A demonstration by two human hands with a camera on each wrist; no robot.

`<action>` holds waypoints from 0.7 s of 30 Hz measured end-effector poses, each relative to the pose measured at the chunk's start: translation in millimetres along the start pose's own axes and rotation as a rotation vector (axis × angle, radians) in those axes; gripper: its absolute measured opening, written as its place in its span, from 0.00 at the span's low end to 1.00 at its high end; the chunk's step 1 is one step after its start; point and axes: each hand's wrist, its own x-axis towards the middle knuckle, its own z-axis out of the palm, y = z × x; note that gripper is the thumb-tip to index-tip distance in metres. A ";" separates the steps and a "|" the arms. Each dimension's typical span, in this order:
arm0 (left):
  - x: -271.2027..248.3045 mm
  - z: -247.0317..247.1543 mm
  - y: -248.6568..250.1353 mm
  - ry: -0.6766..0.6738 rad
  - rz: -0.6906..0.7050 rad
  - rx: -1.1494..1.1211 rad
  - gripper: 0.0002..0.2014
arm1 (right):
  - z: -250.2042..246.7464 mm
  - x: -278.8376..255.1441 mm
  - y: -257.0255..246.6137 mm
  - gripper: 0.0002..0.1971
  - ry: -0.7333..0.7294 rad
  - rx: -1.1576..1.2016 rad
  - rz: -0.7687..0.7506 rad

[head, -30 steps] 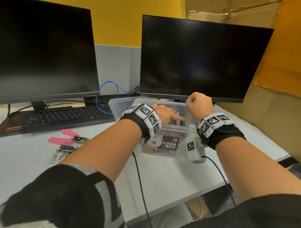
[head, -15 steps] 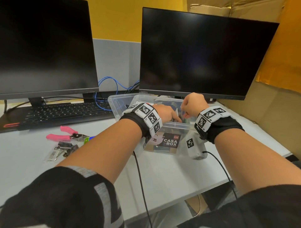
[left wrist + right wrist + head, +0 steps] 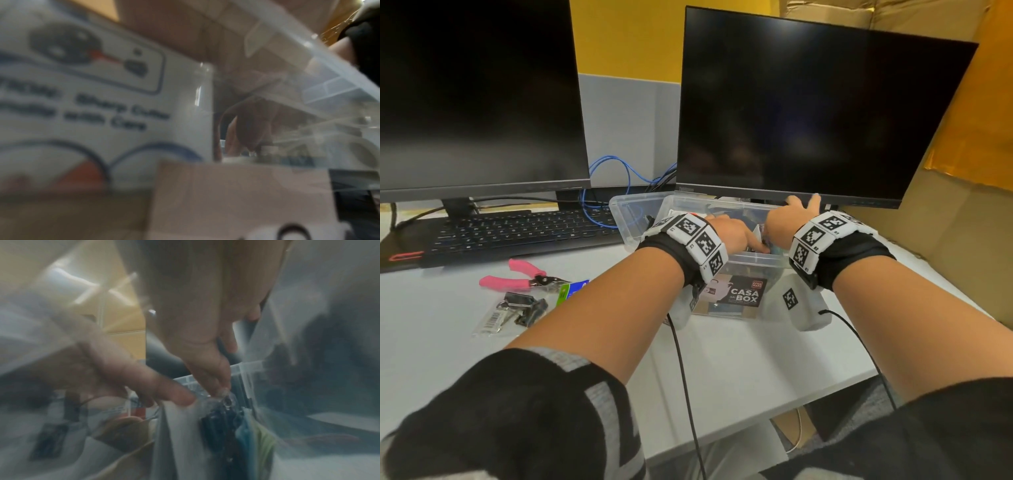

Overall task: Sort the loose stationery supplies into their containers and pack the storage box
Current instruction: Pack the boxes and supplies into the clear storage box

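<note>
A clear plastic storage box with a "CASA BOX" label stands on the desk under the right monitor. Both hands are inside it. My right hand pinches the top of a clear bag of dark items between thumb and forefinger, and its other fingers point up. My left hand reaches across with its forefinger on the bag's top edge. Whether it pinches the bag is hidden. A white carton printed "Sharp Cutter" stands inside the box on the left.
Pink-handled pliers, a clear packet of black binder clips and a blue-green packet lie on the white desk to the left. A keyboard and two dark monitors stand behind. Another clear plastic part leans behind the box.
My right hand has come down from above the box's rim into the box with the bag, and its outer fingers have spread upward. The left hand stays in the box.
</note>
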 end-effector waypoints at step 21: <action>-2.1 -3.4 5.5 -0.018 -0.047 0.033 0.23 | 16.3 5.4 12.0 0.21 -0.001 0.275 -0.047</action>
